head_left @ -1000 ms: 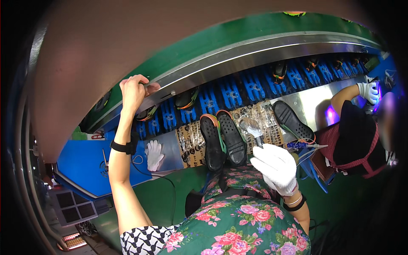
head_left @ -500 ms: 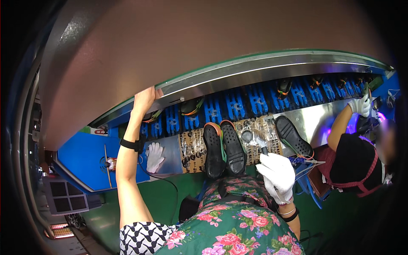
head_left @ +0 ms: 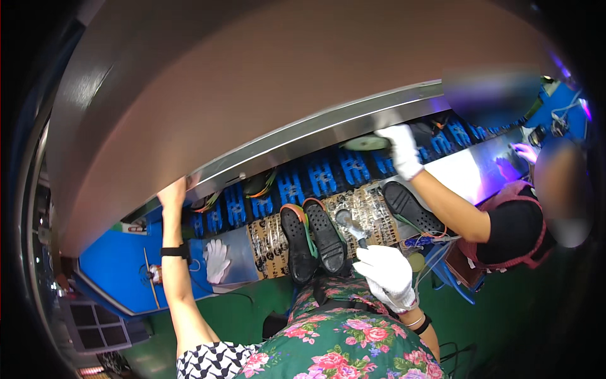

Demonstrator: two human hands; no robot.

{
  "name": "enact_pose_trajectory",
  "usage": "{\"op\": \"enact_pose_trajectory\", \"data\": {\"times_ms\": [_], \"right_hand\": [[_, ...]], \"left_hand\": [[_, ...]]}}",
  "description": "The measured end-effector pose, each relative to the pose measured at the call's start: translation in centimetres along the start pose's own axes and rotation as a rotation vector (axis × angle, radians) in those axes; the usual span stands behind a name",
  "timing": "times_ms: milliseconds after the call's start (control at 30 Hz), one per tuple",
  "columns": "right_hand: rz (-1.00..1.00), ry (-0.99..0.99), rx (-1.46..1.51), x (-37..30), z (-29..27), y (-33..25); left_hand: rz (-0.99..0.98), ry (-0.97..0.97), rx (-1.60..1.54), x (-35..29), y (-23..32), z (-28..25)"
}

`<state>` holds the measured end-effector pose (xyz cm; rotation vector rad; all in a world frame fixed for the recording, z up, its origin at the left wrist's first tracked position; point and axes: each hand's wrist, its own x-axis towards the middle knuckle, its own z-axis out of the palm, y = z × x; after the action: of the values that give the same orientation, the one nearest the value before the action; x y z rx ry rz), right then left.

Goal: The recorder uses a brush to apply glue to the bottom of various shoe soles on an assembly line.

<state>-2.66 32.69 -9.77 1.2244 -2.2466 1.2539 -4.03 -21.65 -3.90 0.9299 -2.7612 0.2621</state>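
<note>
My bare left hand (head_left: 173, 192) has its fingers hooked round the metal-trimmed edge of a large brown panel (head_left: 265, 82). In my right hand (head_left: 386, 275), which wears a white glove, is the dark handle of a tool with a round grey head (head_left: 344, 218); its exact kind is unclear. Close by on the bench lie two black shoes with orange and green edging, a left one (head_left: 298, 243) and a right one (head_left: 328, 237). Beyond the tool rests another black shoe (head_left: 410, 208).
A conveyor with blue racks (head_left: 290, 188) runs under the panel, carrying several shoes. At right, a co-worker's gloved hand (head_left: 401, 148) reaches over it beside a pale green shoe (head_left: 366, 143). A loose white glove (head_left: 217, 260) lies on the bench's metal left part.
The view has shifted, and the scene sits further left. The co-worker's gloved arm has swung in over the conveyor, where a pale green shoe now shows. My hands keep their holds.
</note>
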Motion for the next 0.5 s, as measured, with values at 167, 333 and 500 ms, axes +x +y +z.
{"op": "enact_pose_trajectory", "data": {"times_ms": [167,333,500], "right_hand": [[0.024,0.037,0.045,-0.1,0.6,-0.8],[0.193,0.158,0.144,-0.3,1.2,-1.5],[0.693,0.350,0.579,-1.2,1.7,-2.0]], "left_hand": [[0.156,-0.039,-0.347,3.7,0.5,0.1],[0.592,-0.233,-0.514,5.1,17.5,-3.3],[0.801,-0.070,-0.562,10.7,26.3,-1.5]]}}
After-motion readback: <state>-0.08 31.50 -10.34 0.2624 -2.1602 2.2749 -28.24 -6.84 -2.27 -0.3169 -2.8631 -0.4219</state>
